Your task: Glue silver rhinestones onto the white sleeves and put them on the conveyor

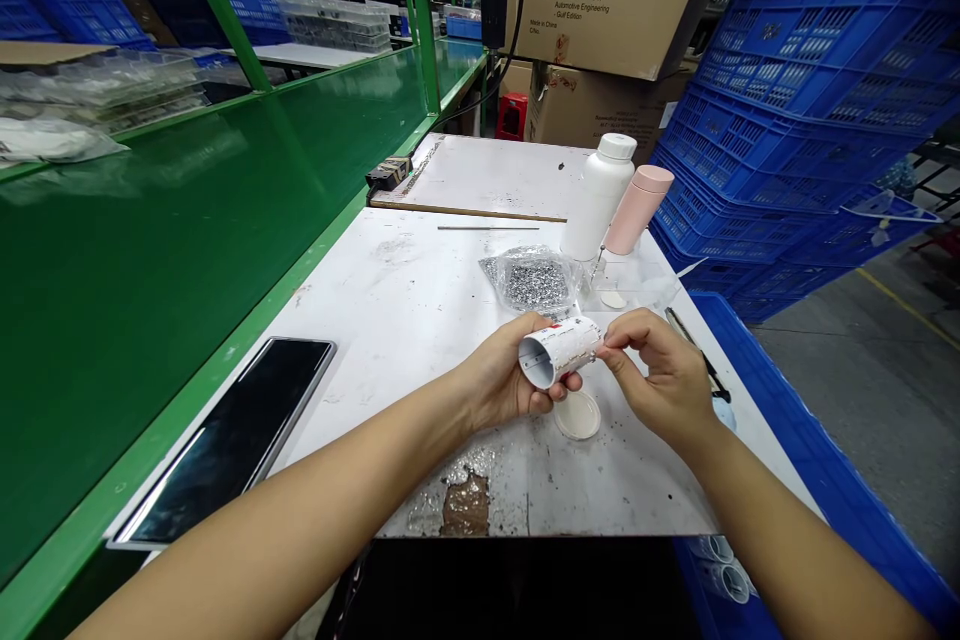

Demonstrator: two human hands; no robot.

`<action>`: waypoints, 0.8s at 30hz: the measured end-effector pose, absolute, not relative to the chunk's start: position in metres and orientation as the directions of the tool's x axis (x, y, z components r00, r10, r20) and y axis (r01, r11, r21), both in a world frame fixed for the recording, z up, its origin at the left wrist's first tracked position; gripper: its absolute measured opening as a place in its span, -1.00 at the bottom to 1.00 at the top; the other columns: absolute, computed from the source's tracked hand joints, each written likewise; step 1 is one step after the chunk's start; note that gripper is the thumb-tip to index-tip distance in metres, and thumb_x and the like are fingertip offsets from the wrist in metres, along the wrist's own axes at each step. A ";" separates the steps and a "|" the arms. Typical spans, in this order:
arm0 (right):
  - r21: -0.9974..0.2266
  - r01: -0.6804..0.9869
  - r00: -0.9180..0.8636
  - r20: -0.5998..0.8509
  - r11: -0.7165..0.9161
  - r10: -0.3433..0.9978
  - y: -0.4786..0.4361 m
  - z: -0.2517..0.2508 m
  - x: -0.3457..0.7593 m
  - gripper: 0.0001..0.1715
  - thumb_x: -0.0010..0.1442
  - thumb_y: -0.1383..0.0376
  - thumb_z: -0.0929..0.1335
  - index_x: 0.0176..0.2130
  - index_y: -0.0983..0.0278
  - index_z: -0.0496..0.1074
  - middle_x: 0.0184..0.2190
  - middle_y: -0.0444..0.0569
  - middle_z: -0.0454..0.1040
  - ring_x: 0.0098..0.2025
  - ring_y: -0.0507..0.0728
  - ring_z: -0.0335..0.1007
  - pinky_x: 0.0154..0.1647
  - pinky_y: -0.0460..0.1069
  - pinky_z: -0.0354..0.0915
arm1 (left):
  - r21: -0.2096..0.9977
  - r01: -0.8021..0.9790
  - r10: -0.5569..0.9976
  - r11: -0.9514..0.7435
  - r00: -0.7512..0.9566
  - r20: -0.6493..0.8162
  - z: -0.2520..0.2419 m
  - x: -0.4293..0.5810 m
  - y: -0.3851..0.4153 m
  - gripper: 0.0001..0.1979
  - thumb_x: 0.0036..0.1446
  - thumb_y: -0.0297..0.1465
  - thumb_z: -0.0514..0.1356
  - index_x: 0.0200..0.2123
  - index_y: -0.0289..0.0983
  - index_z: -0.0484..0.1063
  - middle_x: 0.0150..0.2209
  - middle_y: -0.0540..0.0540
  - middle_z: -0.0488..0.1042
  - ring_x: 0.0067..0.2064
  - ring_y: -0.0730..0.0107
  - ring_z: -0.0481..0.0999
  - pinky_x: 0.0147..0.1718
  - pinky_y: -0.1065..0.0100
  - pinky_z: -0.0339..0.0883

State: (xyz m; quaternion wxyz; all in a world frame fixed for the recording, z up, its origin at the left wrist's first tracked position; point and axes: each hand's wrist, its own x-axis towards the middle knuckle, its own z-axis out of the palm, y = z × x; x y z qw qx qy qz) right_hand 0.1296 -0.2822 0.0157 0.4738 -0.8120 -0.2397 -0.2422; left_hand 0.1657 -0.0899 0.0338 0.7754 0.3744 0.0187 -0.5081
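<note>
Both hands are closed on one piece of work at the middle of the bench. The left hand curls under a white tube, cradling it on its side with the open end turned toward the camera. The tube is hollow and thin-walled, its smooth outside printed with small text and a red mark. The right hand is half closed, its fingertips pinching the tube's far end (anything held between them would be too small to tell).

Just below the hands lies a flat, round cream disc. Beyond the tube sits a clear plastic bag packed with glittering silver bits, next to a white bottle and a pink bottle. A smaller pale disc lies near their feet. A dark-handled tool lies to the right of the right hand. The scuffed white bench carries a rough brown patch at its near edge and a black tablet at the left. A green shelf runs along the left, with blue plastic crates stacked at the right beneath cardboard boxes.
</note>
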 end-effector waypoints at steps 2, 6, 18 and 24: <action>-0.691 0.607 0.781 0.610 -0.392 0.134 -0.283 0.016 0.129 -0.88 0.20 0.43 0.36 -0.32 0.23 0.35 -0.37 -0.07 0.38 -0.29 0.08 0.34 -0.28 0.02 0.28 | 0.552 0.806 -0.776 0.213 0.483 -0.406 0.035 0.165 -0.090 -0.65 0.16 -0.23 -0.04 -0.24 -0.39 0.37 -0.54 -0.17 0.44 -0.64 0.52 0.35 -0.76 0.60 0.08; -0.835 0.456 0.884 0.466 -0.309 0.045 -0.285 0.018 0.129 -0.98 0.24 0.35 0.35 -0.25 0.24 0.40 -0.39 -0.09 0.40 -0.35 0.05 0.35 -0.32 -0.02 0.28 | 0.545 0.809 -0.771 0.220 0.487 -0.412 0.037 0.165 -0.090 -0.63 0.18 -0.22 -0.06 -0.21 -0.39 0.37 -0.54 -0.16 0.44 -0.64 0.53 0.35 -0.75 0.62 0.08; -0.994 0.078 0.985 0.065 -0.075 0.158 -0.288 0.016 0.138 -0.71 0.22 0.17 0.38 -0.45 0.29 0.40 -0.65 -0.18 0.28 -0.58 -0.05 0.17 -0.51 -0.09 0.14 | 0.903 0.425 -0.662 -0.064 0.659 -0.357 0.041 0.161 -0.084 -0.36 0.21 -0.18 0.10 0.28 -0.20 -0.03 -0.31 -0.17 0.52 -0.49 0.29 0.56 -0.58 0.39 0.39; -0.956 0.100 0.995 0.098 -0.275 0.022 -0.294 0.025 0.140 -0.69 0.25 0.11 0.31 -0.27 0.29 0.50 -0.48 -0.09 0.42 -0.54 0.00 0.30 -0.55 -0.07 0.22 | 0.941 0.338 -0.439 0.004 0.846 -0.302 0.042 0.172 -0.080 -0.43 0.22 -0.29 0.10 0.23 -0.26 -0.02 -0.33 -0.12 0.47 -0.52 0.40 0.50 -0.61 0.45 0.33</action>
